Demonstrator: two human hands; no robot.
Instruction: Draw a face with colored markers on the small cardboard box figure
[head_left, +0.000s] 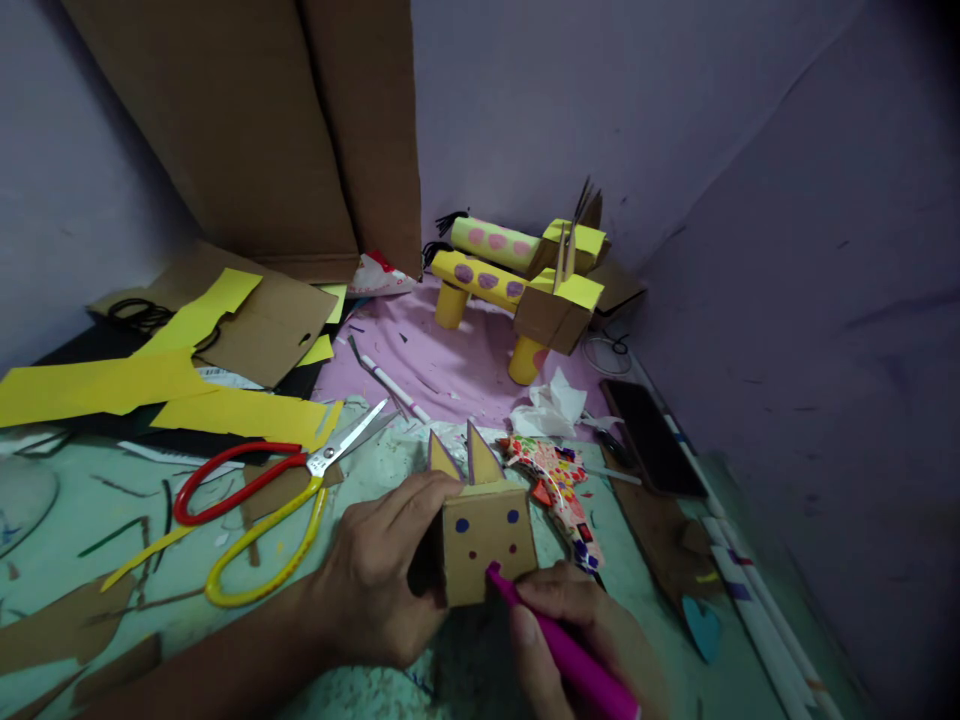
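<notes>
A small cardboard box head [489,540] with two pointed ears, two blue dots and two smaller dark red dots on its front is held at the lower middle. My left hand [386,570] grips it from the left, fingers on top and thumb near the bottom edge. In my right hand [585,640] is a magenta marker [574,655], its tip touching the front of the box below the red dots. Behind stand two yellow cardboard animals with spots, the nearer [491,283] and the farther [495,240].
Scissors [322,460] with red and yellow handles lie left, beside yellow paper strips [97,385] and cardboard scraps. On the right are a patterned piece [559,485], crumpled tissue [551,405], a phone [652,437] and white-bodied markers [765,610]. Walls stand behind and right.
</notes>
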